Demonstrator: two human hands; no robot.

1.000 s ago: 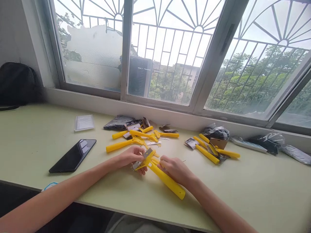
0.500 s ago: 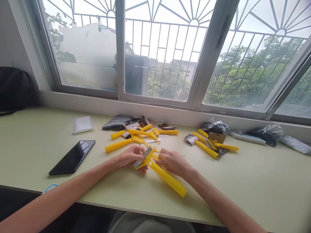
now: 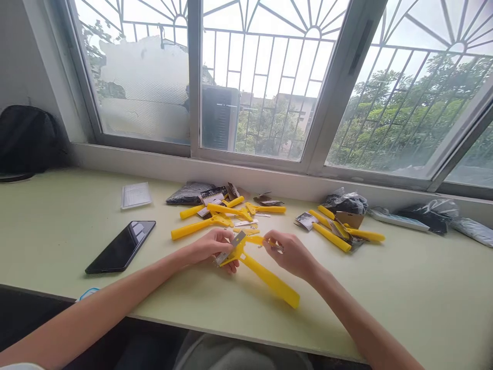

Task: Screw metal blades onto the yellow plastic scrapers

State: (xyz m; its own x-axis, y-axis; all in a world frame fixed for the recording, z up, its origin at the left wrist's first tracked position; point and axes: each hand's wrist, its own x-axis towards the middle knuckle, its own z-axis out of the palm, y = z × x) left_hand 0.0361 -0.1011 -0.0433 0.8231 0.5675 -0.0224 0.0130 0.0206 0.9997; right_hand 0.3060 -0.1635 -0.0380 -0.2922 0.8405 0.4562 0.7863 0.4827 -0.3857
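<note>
My left hand [image 3: 216, 245] grips a yellow scraper [image 3: 271, 281] by its head, its long handle slanting down to the right over the table. A flat metal blade [image 3: 239, 238] lies across the scraper's head, under my left thumb. To the right, my right hand [image 3: 289, 253] is closed, with a small metal piece [image 3: 279, 248] showing at its curled fingers; its kind is unclear. A yellow part [image 3: 254, 240] reaches the right fingertips, and I cannot tell whether they hold it. Just beyond lie more yellow scrapers [image 3: 192, 228], with loose blades [image 3: 245, 223] and tiny hardware among them.
A black phone [image 3: 121, 246] and a clear flat case [image 3: 136, 196] lie on the left. Packaged yellow scrapers [image 3: 332, 237] are piled at the right. Plastic-wrapped bags [image 3: 427, 213] line the windowsill wall. A dark bag [image 3: 29, 139] stands at the far left.
My right hand has moved right, away from the scraper's head, and the small metal piece now shows at its fingers. My left hand keeps hold of the scraper. The view has shifted slightly.
</note>
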